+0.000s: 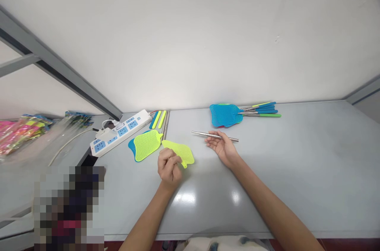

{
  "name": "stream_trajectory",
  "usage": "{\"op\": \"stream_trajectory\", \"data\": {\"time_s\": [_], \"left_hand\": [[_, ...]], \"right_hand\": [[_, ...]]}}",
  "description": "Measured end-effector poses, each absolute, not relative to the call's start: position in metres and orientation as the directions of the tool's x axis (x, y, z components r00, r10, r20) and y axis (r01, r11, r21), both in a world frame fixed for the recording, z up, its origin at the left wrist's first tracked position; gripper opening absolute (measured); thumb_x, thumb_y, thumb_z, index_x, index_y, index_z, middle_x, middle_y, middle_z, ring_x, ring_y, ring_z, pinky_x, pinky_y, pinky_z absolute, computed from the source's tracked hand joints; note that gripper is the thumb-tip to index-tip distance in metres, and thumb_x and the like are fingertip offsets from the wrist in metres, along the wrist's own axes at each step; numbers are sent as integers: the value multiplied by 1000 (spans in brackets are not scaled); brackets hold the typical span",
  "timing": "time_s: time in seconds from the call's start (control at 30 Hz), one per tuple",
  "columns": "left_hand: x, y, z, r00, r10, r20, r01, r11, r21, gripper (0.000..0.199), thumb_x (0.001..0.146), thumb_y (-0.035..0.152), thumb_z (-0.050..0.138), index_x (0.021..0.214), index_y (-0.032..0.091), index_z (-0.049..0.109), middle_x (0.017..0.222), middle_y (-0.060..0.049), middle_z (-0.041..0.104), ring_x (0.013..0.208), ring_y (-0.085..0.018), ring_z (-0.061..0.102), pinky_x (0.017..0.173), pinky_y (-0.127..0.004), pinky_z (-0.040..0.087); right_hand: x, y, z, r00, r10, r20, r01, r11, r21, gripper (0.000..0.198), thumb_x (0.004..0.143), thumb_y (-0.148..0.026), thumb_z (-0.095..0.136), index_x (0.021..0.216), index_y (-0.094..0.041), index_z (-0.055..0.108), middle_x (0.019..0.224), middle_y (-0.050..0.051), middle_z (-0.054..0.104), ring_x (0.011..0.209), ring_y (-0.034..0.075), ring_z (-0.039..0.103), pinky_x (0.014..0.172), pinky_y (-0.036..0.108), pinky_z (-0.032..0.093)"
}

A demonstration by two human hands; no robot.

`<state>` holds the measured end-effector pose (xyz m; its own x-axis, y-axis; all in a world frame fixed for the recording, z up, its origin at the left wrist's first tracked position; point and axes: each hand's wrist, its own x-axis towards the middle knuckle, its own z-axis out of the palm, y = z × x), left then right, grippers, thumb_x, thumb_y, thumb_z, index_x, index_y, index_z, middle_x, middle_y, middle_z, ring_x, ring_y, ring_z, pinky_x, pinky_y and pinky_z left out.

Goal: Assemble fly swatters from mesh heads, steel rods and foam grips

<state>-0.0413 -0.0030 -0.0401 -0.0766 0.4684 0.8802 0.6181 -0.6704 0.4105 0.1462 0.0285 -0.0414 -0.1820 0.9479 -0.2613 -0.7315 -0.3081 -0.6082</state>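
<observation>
My left hand (170,165) is closed on a yellow-green fly swatter head (184,152), whose short socket points toward me. In my right hand (223,148) lies a thin silver telescopic rod (199,134), gripped between thumb and fingers, its narrower end pointing left. The rod and the swatter head are apart. Left of my left hand, another yellow-green swatter head (147,145) rests on a blue swatter head (132,149). Behind them lie yellow-green handle grips (162,119), a blue grip (153,120) and more silver rods (165,127).
A white power strip (130,126) with plugs and a cable runs along the table's left side. Against the wall lies a pile of fly swatters (226,115) with blue and green handles. Plastic-wrapped goods (25,134) sit beyond the grey frame (74,71). A pixelated area covers the lower left.
</observation>
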Motion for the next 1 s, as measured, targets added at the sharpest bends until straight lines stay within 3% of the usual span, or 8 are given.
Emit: {"op": "stream_trajectory", "data": {"time_s": [0.37,0.6,0.83,1.0], "left_hand": [[-33,-1,-31,-295,624,724,544,-513,664,22,76,15,33,56,18,42,76,-3,39,74,-16,51,71,-38,44],[-31,3,-26,-358,713,603,444,-438,782,16,72,11,30,61,19,38,78,-3,37,77,-15,49,71,-35,44],[-34,6,-27,-352,763,543,456,-367,811,11,68,11,29,63,20,34,74,-3,40,72,-15,46,71,-34,41],[-32,7,-26,-381,795,472,235,-411,881,6,73,17,30,68,21,33,70,-1,38,65,-13,43,62,-27,40]], "right_hand": [[144,27,-39,-154,960,-235,-686,-275,-674,23,66,-24,61,88,-19,60,75,3,64,81,15,58,75,29,42],[144,27,-40,-150,958,-245,-680,-280,-678,25,64,-22,63,88,-19,60,76,2,64,82,15,59,76,30,42],[144,26,-40,-133,958,-253,-676,-275,-684,24,65,-26,63,87,-17,62,74,4,65,80,16,59,76,31,43],[143,27,-38,-134,952,-274,-678,-290,-675,20,66,-31,61,79,-15,63,72,5,64,78,15,59,76,30,43]]}}
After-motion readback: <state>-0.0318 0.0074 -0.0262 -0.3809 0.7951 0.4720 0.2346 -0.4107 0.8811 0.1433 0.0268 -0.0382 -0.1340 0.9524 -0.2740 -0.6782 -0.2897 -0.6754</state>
